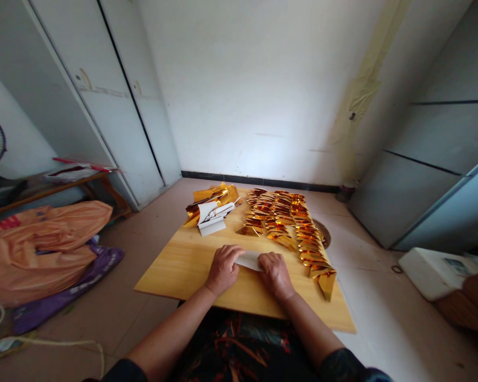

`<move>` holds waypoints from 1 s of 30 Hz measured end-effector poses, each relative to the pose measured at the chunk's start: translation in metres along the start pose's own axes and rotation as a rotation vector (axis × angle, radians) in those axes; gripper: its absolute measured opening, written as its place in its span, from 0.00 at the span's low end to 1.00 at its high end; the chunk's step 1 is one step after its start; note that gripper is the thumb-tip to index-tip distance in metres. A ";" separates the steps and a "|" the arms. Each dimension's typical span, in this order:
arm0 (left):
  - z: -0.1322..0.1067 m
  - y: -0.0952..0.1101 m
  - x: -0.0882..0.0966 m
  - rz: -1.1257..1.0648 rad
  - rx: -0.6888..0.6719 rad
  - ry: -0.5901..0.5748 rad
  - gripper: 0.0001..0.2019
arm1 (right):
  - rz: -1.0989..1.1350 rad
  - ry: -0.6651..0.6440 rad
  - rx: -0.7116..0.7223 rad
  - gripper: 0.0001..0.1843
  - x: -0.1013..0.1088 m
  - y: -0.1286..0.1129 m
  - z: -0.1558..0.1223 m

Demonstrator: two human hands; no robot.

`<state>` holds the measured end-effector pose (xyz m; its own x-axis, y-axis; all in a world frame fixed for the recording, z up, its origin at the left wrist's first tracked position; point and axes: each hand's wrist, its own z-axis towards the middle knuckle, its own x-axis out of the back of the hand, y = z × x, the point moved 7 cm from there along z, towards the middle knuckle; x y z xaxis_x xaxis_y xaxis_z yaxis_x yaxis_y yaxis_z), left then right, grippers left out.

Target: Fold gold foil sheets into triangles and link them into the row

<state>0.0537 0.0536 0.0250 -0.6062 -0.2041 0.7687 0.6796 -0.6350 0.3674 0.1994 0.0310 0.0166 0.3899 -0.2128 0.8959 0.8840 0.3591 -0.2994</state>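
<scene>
Between my two hands, just above the near part of the wooden board [175, 265], is a small sheet of paper [248, 259] with its white side up. My left hand [224, 268] has its fingers curled on the sheet's left end. On the right end, my right hand [275, 271] grips with bent fingers; both thumbs are partly hidden. Beyond my left hand lies a loose pile of gold foil paper [219, 199], some sheets showing white backs. Rows of folded gold foil pieces [281, 217] cover the board's right side, overlapping one another.
A white wall [255, 106] rises behind the board. Wardrobe doors [115, 95] stand at the left, near an orange bag [43, 244] and a purple bag [71, 286] on the floor. At right are a grey fridge [430, 159] and a white foam box [434, 273].
</scene>
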 end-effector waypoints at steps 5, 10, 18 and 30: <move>-0.014 0.008 -0.012 -0.021 -0.134 -0.121 0.24 | -0.009 -0.037 0.069 0.09 -0.004 -0.007 -0.006; -0.021 0.011 -0.012 -0.003 -0.177 -0.141 0.23 | 0.071 -0.057 0.081 0.18 -0.005 -0.003 -0.015; -0.027 0.016 -0.005 -0.058 -0.236 -0.199 0.21 | 0.269 -0.089 0.011 0.23 -0.002 0.015 -0.019; -0.028 0.025 -0.003 0.005 -0.259 -0.293 0.18 | 0.103 -0.096 -0.149 0.24 -0.010 0.026 0.007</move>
<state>0.0607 0.0176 0.0172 -0.4341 -0.0100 0.9008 0.5330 -0.8090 0.2479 0.2167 0.0488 0.0026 0.4603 -0.0919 0.8830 0.8718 0.2345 -0.4301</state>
